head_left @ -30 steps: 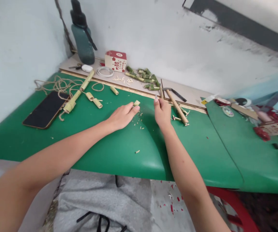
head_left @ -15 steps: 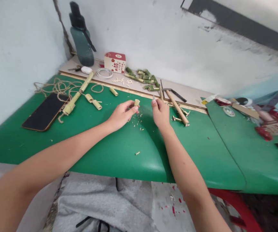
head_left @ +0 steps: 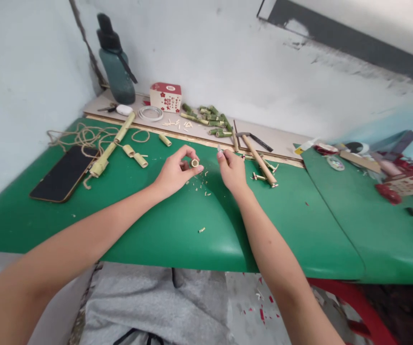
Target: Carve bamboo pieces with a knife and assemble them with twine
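Observation:
My left hand (head_left: 176, 171) pinches a short hollow bamboo ring (head_left: 194, 163) between thumb and fingers, its open end facing me, just above the green padded table (head_left: 163, 225). My right hand (head_left: 232, 168) is closed round a small blade or tool (head_left: 219, 149) whose tip pokes out above the fingers, a little right of the ring. Pale bamboo shavings (head_left: 203, 184) lie scattered on the table under both hands.
A hammer (head_left: 258, 157) lies right of my right hand. Left are bamboo tubes (head_left: 112, 143), twine (head_left: 84, 135) and a phone (head_left: 63, 173). Along the wall stand a dark bottle (head_left: 116, 67), a red-white box (head_left: 165, 96), cut green bamboo pieces (head_left: 210, 118). Clutter sits far right (head_left: 386, 167).
My left hand has lifted and turned the bamboo piece so its hollow end faces me. My right hand has shifted slightly left toward it. The view has tilted down a little.

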A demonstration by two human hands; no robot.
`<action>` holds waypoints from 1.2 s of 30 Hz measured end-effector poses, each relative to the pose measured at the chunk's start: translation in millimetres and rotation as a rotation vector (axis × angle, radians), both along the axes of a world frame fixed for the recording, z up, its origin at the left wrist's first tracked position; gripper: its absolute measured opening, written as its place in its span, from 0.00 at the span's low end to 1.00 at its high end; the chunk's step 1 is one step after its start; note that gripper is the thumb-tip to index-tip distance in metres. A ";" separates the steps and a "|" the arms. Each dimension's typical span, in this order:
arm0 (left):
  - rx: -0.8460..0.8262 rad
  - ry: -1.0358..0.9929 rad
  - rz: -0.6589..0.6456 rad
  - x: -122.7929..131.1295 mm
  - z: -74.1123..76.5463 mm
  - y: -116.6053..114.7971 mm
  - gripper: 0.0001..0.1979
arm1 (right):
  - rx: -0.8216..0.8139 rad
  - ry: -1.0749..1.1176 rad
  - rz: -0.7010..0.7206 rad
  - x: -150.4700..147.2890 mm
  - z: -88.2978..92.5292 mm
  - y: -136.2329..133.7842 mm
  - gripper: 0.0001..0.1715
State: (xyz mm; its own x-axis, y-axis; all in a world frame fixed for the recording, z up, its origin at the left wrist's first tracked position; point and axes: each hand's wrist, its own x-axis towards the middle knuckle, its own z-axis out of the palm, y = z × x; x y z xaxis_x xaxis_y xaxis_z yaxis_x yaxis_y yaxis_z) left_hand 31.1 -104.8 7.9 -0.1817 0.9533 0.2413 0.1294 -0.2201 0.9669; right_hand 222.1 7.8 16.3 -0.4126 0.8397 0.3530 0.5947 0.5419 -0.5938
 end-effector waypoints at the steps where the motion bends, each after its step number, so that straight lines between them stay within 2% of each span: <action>1: 0.002 -0.002 0.002 0.0 -0.2 0.2 0.18 | -0.004 -0.005 -0.001 -0.2 0.1 -0.4 0.29; 6: -0.038 0.056 0.024 -0.3 -0.2 2.1 0.20 | -0.027 -0.037 -0.001 -1.4 0.5 -2.2 0.24; 11: -0.094 0.105 -0.034 -3.3 -0.7 2.2 0.19 | -0.046 -0.094 -0.017 -4.0 2.9 -5.7 0.22; 19: -0.131 -0.113 -0.003 -4.7 -10.2 6.5 0.29 | -0.070 -0.200 -0.032 -4.9 12.6 -11.2 0.21; 24: -0.136 -0.245 -0.066 -2.1 -3.3 4.8 0.26 | -0.079 -0.203 -0.034 -4.7 14.0 -11.6 0.21; 31: -0.123 -0.239 -0.067 3.4 -1.8 3.9 0.23 | -0.071 -0.153 -0.015 -5.0 12.9 -12.1 0.20; 36: -0.164 -0.334 -0.129 4.7 1.0 2.4 0.21 | -0.049 -0.018 0.125 -10.6 13.1 -21.5 0.22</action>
State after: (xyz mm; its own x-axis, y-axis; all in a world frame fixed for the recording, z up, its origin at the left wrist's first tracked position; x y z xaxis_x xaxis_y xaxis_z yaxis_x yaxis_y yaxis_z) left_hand 35.8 -102.4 9.0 -0.1003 0.9944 0.0317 -0.2170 -0.0530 0.9747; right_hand 211.5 -13.7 29.4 -0.5215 0.7972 0.3041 0.5352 0.5832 -0.6111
